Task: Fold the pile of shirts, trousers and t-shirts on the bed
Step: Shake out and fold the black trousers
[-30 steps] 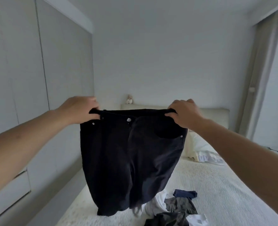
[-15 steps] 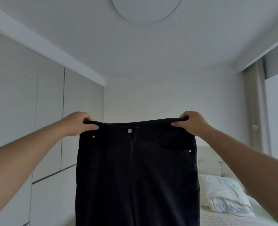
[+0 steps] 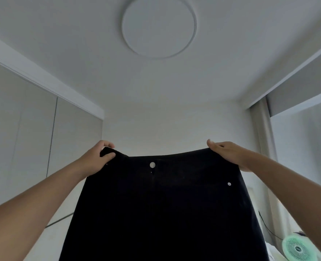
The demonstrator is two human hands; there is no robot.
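Black trousers [image 3: 163, 213] now raised higher, at 12 o'clock; left hand [image 3: 97, 160] and right hand [image 3: 229, 153] each pinch a waistband corner. Bed has dropped from view. Folding not started.

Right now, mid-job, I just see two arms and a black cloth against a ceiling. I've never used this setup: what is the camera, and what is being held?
There is no machine here. The camera sits on a person's head, so you look out along their own bare arms. The view is tipped upward, which is why the round ceiling light shows and the bed is out of sight. The left hand and the right hand each grip one end of the waistband of the black trousers, which hang spread out, front side facing you, silver button at the middle. The wardrobe doors stand on the left; a green fan peeks in bottom right.
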